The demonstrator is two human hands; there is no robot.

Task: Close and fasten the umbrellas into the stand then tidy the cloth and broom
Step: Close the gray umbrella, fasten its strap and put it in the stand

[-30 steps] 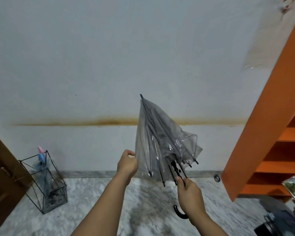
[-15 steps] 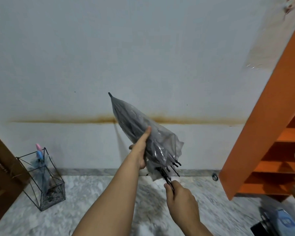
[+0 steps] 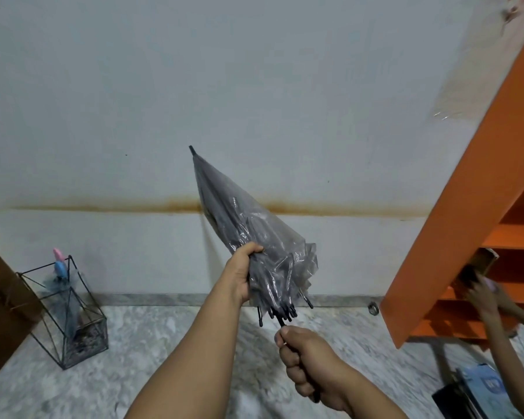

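A folded grey see-through umbrella points up and to the left in front of the white wall. My left hand is wrapped around its gathered canopy just above the rib tips. My right hand grips the black handle below, which is mostly hidden in the fist. A black wire umbrella stand sits on the floor at the left, holding a closed bluish umbrella with pink and blue handle ends. No cloth or broom is in view.
An orange shelf unit leans into view on the right, where another person's hands reach into it. A brown wooden door is at the far left. The floor is marble. Dark and blue items lie at the bottom right.
The canopy went from half spread to gathered. My left hand moved from its edge to close around the folds, and the tip swung left, then back slightly right.
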